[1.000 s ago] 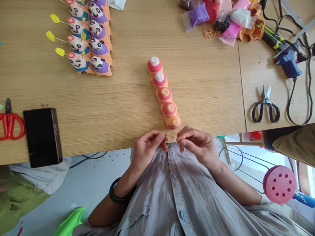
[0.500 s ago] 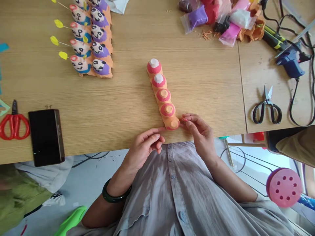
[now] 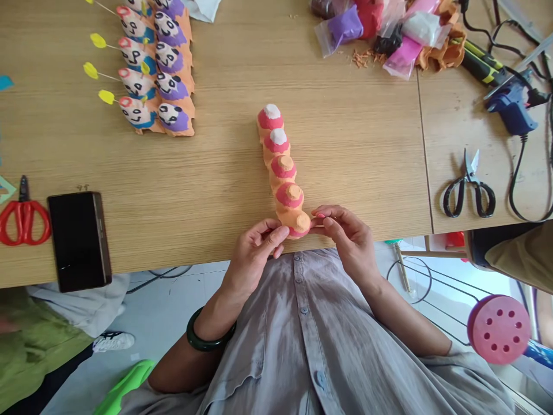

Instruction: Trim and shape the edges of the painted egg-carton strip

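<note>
A long egg-carton strip (image 3: 280, 167) painted orange lies lengthwise on the wooden table (image 3: 345, 161), with several pink-ringed humps, the far ones white-topped and the near ones orange-topped. My left hand (image 3: 259, 248) wraps the strip's near end from the left, fingers on its side. My right hand (image 3: 348, 236) pinches a flat tab at that end from the right. Two rows of painted panda-faced carton cups (image 3: 173, 75) stand up the table to the left, some with yellow-tipped sticks.
Red scissors (image 3: 25, 222) and a black phone (image 3: 80, 242) lie at the left. Bags of coloured clay (image 3: 380, 29) sit at the top. Black scissors (image 3: 469, 187) and a blue glue gun (image 3: 512, 109) with its cord lie at the right. The table edge runs just beyond my hands.
My left hand has closed onto the strip's near end beside my right hand. The strip's near end now sits lifted and twisted slightly, its humps leaning differently than before.
</note>
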The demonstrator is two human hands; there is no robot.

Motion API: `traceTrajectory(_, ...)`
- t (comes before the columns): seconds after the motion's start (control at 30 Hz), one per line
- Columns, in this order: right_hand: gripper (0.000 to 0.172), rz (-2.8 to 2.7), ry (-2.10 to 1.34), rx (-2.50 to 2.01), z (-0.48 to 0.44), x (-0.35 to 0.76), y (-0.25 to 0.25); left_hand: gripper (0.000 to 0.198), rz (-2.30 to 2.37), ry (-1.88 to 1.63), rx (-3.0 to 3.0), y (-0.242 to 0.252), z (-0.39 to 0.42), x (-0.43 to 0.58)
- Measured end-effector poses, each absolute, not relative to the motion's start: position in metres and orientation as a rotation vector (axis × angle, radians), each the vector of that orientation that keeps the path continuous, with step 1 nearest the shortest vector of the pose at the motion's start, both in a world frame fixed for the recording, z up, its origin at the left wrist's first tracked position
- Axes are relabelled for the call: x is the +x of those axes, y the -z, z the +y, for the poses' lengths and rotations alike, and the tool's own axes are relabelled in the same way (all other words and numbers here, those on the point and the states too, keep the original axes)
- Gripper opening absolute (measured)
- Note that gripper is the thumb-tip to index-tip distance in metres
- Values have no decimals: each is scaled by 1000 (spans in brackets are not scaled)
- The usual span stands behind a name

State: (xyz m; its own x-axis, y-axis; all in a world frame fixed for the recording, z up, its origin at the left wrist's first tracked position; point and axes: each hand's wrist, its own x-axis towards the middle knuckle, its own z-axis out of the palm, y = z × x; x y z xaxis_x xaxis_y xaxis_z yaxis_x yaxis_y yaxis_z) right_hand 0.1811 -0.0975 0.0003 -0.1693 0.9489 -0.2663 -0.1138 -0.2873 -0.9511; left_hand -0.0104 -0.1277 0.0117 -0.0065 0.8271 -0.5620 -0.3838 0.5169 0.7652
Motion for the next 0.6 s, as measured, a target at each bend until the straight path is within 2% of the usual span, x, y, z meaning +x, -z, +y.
traceTrajectory(0.2,21,-1311,-1341,-1229,-92,183,-11,28,1227,-1109,521,-11,-134,-8)
traceTrajectory(0.33,16,-1755,-1057,-1022,-81,183,-25,22,1315,-1096,618,-13,-141,-13)
traceTrajectory(0.43,22,-2061,-795,-821,-70,180,-31,21,1324,-1097,656,-12,-145,-18)
traceTrajectory(0.6,46,-2288,-548,-607,-58,175,-31,24,1263,-1125,664,-12,-149,-22)
